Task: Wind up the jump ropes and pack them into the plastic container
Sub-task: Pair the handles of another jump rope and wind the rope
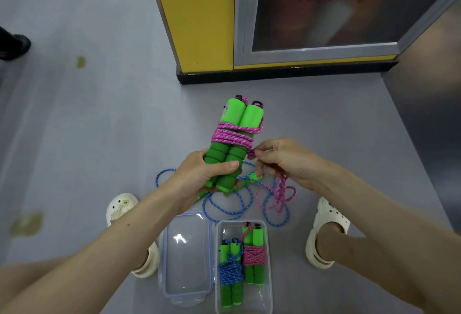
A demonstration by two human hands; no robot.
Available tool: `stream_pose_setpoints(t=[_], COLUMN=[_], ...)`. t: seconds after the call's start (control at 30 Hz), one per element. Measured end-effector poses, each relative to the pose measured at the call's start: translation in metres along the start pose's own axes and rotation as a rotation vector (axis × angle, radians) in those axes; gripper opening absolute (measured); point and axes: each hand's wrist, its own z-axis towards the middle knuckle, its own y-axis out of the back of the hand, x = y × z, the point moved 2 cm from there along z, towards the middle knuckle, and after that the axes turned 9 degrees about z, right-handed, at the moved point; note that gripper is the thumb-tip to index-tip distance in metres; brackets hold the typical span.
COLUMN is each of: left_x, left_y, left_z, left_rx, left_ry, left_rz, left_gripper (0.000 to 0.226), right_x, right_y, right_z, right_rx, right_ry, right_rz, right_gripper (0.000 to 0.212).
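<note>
My left hand (202, 174) grips the lower ends of two green foam handles (239, 119) held together and pointing away from me. Pink cord (232, 135) is wound several times around their middle. My right hand (282, 161) pinches the pink cord just right of the handles; its loose tail (277, 196) hangs to the floor. A blue jump rope (224, 204) lies unwound on the floor beneath my hands. The clear plastic container (268, 263) stands near my feet, holding a blue-wound bundle (230, 273) and a pink-wound bundle (252, 253).
The container's clear lid (187, 258) lies open to the left of it. My feet in white clogs (326, 229) flank the container. A yellow cabinet (199, 26) with a glass door stands ahead on the grey floor. A dark shoe (12, 44) shows at far left.
</note>
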Motion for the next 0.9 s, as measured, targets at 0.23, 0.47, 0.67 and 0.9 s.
stream_pose_setpoints(t=[0.23, 0.47, 0.67, 0.9], left_x=[-0.001, 0.002, 0.001, 0.004], left_y=[-0.003, -0.004, -0.007, -0.006], left_z=[0.0, 0.003, 0.006, 0.014], left_rx=[-0.107, -0.176, -0.193, -0.326], left_ry=[-0.04, -0.032, -0.03, -0.145], left_rz=[0.026, 0.027, 0.082, 0.432], left_gripper=[0.025, 0.022, 0.019, 0.015], right_x=[0.003, 0.006, 0.01, 0.005], right_y=[-0.003, -0.01, -0.013, -0.012], right_z=[0.0, -0.005, -0.007, -0.002], right_rx=[-0.045, -0.019, -0.069, -0.142], right_ry=[-0.023, 0.082, 0.177, 0.103], right_rz=[0.018, -0.27, -0.462, -0.412], right_gripper=[0.017, 0.02, 0.032, 0.028])
